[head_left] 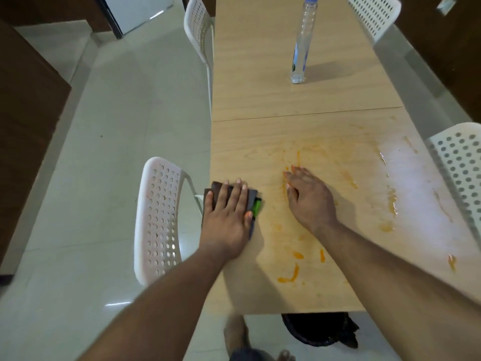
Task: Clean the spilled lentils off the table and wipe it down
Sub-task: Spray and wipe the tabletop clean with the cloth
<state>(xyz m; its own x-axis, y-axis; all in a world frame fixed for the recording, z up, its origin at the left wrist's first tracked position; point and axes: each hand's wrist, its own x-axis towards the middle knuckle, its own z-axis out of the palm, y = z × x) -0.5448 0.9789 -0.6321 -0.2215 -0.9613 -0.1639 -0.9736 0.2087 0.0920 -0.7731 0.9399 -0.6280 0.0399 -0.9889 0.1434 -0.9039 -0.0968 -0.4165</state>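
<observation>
Lentil mess: orange smears all over the near half of the bench, thickest streaks near the front edge and over toward the right side, mostly thin smudges rather than whole lentils.
Cloth: dark folded cloth with a bit of green poking out, sitting at the left edge of the bench, partly hanging over it.
Left hand: left hand lies flat on top of the cloth, fingers straight and spread, pressing down on it, not curled round it.
Right hand: right hand is flat too, fingers straight, palm down right on the smeared patch, holding nothing.
Bottle: clear plastic bottle with a blue cap, upright on the far half, well apart from the mess.
Chairs: white perforated chair just beside the left edge, more of them further round.
Under the bench: dark bin at the near end, next to a bare foot on the tiled floor.
</observation>
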